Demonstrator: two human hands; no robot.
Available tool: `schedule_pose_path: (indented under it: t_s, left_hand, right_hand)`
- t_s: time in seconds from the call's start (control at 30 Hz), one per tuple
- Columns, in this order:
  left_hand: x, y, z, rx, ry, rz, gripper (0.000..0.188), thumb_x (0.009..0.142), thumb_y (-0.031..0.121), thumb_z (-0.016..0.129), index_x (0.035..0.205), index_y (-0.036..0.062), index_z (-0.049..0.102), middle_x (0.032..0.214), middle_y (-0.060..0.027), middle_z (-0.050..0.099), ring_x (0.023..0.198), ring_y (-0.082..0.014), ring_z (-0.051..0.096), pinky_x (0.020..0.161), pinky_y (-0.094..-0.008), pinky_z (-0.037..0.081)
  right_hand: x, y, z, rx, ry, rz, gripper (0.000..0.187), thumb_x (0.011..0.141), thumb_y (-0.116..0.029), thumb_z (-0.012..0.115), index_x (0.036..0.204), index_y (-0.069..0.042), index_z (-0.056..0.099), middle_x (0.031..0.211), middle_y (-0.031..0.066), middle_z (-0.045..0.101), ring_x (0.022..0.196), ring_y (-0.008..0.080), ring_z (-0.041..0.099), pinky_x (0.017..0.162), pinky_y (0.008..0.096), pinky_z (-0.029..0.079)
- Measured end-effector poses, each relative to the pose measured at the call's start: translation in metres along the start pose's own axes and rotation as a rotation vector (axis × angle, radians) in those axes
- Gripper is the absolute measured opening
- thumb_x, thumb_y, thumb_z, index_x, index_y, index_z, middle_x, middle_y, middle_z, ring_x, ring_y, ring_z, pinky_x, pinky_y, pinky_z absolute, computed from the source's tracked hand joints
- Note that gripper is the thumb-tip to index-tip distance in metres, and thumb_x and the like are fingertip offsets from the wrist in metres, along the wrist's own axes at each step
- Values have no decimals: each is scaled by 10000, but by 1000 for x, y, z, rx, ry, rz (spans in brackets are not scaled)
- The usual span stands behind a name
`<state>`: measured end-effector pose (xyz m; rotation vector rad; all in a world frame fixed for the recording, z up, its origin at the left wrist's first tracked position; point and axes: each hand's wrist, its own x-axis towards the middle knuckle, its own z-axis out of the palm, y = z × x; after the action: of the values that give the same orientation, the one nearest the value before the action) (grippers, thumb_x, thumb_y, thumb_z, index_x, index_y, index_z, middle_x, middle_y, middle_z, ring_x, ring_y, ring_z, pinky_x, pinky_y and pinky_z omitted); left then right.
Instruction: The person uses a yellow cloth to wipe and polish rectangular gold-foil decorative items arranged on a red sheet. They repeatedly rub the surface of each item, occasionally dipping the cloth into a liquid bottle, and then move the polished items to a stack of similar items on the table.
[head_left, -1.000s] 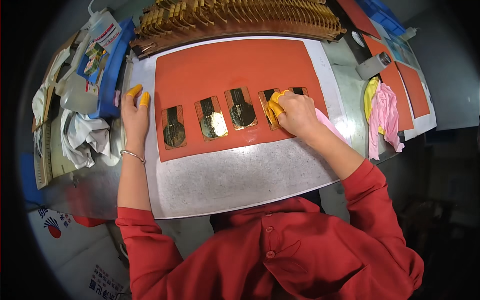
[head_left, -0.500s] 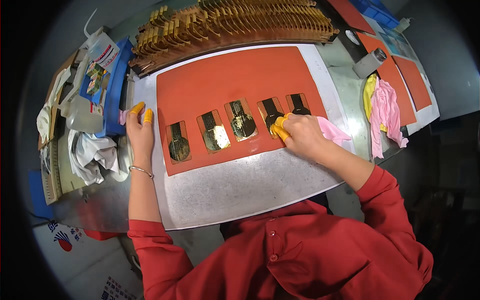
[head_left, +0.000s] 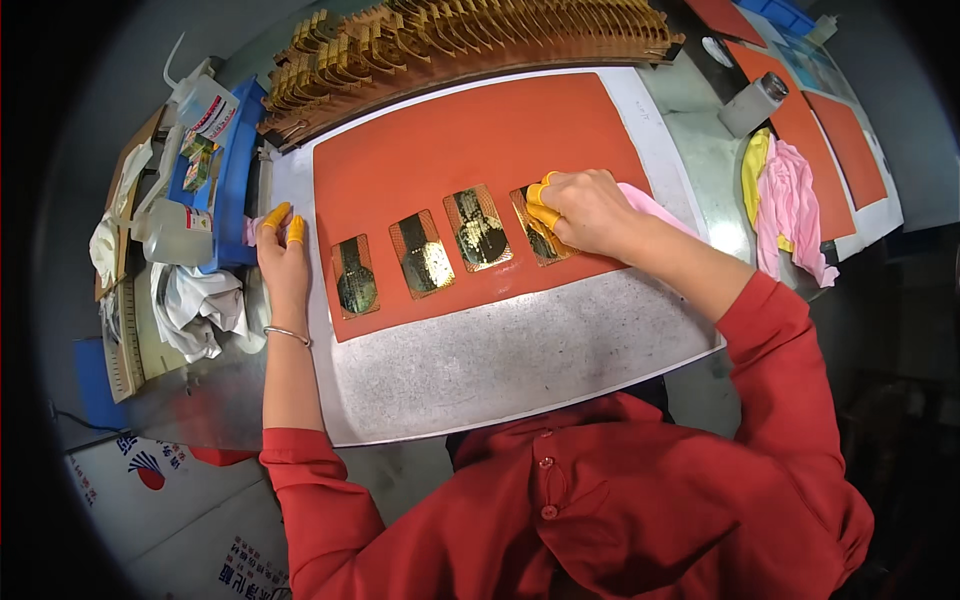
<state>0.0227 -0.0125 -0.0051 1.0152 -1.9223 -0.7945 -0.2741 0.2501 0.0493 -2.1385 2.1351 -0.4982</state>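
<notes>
Several thin gold-and-black patterned plates (head_left: 480,228) lie in a row on an orange-red mat (head_left: 450,140). My right hand (head_left: 590,215), with yellow finger cots, is closed over the right end of the row. Its fingertips press at a patterned plate (head_left: 527,210), partly covering it. From behind this hand sticks out a pink cloth (head_left: 648,204), seemingly gripped in the fingers. My left hand (head_left: 281,262) rests at the left border of the white sheet, its cot-covered fingers apart and holding nothing. A scrap of pink cloth (head_left: 250,232) shows beside it.
A rack of curved gold pieces (head_left: 470,45) spans the back. At left stand a blue tray (head_left: 240,150), a squeeze bottle (head_left: 205,105), a clear bottle (head_left: 177,232) and a crumpled white cloth (head_left: 200,305). At right are a grey bottle (head_left: 752,105) and pink and yellow cloths (head_left: 790,200).
My right hand has shifted slightly up and right over the plates, now hiding the rightmost one. The whole view has tilted a little. My left hand stays at the sheet's left border.
</notes>
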Motion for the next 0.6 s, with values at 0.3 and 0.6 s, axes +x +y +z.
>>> schedule_pose_path:
  t_s: [0.3,0.6]
  left_hand:
    - [4,-9,-2,-49,4,-44,272,820,31,571,1088,-16,579,961,-79,595,877,-148,563,789,-255,436]
    - [5,-7,-3,38,18,-29,263,812,36,580,1070,-19,586,975,-82,596,869,-145,582,775,-250,451]
  right_hand:
    - [5,13,-9,108,-65,-171,55,670,-70,575,710,-54,610,729,119,607,654,312,594,561,430,456]
    - [11,14,-11,84,-151,-184,91,654,-64,571,737,-47,607,703,123,600,650,305,601,565,436,452]
